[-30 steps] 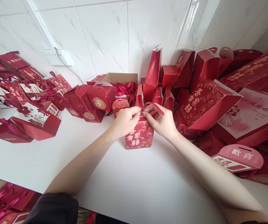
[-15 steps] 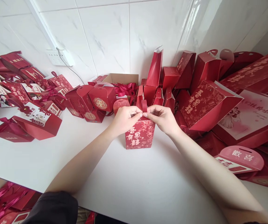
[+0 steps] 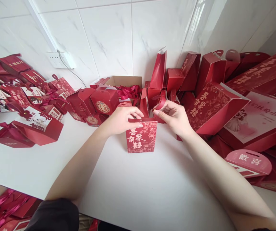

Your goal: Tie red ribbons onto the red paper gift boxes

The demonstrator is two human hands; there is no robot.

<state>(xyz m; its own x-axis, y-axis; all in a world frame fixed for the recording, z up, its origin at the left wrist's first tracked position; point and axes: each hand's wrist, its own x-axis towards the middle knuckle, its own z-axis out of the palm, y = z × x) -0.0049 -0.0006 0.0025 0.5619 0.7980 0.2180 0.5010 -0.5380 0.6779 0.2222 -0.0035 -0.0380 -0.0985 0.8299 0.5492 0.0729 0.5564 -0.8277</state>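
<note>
A small red gift box [image 3: 142, 141] with pale characters and a floral pattern stands upright on the white table. My left hand [image 3: 122, 119] grips its top edge at the left, thumb on the front face and fingers behind. Off to the right of the box top, my right hand [image 3: 175, 116] pinches a red strap loop [image 3: 161, 103] between thumb and fingers. The loop is apart from the box. A small gold-coloured bit shows at the strap's lower end, too small to make out.
Stacked red gift boxes [image 3: 214, 106] crowd the right side. More boxes [image 3: 92, 102] and a cardboard carton [image 3: 125, 80] with magenta ribbons stand behind. Others [image 3: 39, 128] lie at the left on the white table [image 3: 133, 186]. A socket [image 3: 60, 60] is on the tiled wall.
Both hands were together at the box top, with the strap loop standing up between them. My right hand has drawn the strap away to the right and up; my left stays on the box.
</note>
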